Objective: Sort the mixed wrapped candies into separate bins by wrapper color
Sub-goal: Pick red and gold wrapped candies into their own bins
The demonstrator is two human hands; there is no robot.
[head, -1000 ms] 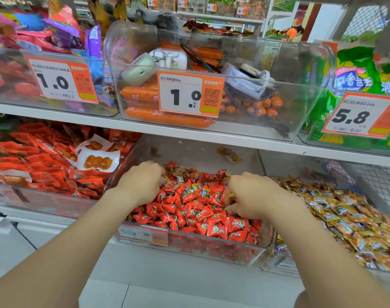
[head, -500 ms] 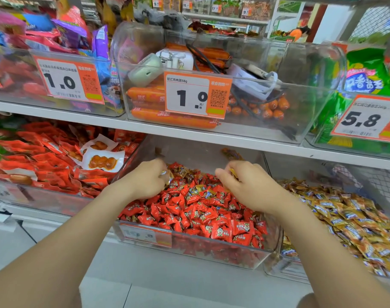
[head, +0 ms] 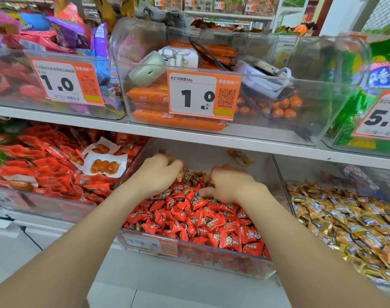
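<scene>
A clear middle bin [head: 189, 248] on the lower shelf holds a heap of red-wrapped candies [head: 200, 218], with several gold-wrapped candies [head: 195, 176] mixed in at the back. My left hand [head: 157, 174] is curled over the heap's back left, and a gold wrapper shows at its fingertips. My right hand [head: 230, 185] sits at the back right of the heap, fingers curled down into the candies and thumb out to the left; what it grips is mostly hidden. One stray gold candy [head: 239, 157] lies at the bin's rear. The bin of gold candies [head: 345, 218] stands to the right.
Left of the middle bin is a bin of flat red snack packets [head: 45, 165]. The upper shelf [head: 189, 138] overhangs both hands and carries clear bins of orange sausages [head: 174, 122], price cards and mixed packets. White shelf front lies below.
Both hands have moved further back in the red bin. My right hand, raised half a second ago with a yellow wrapper between its fingers, has dropped back onto the heap.
</scene>
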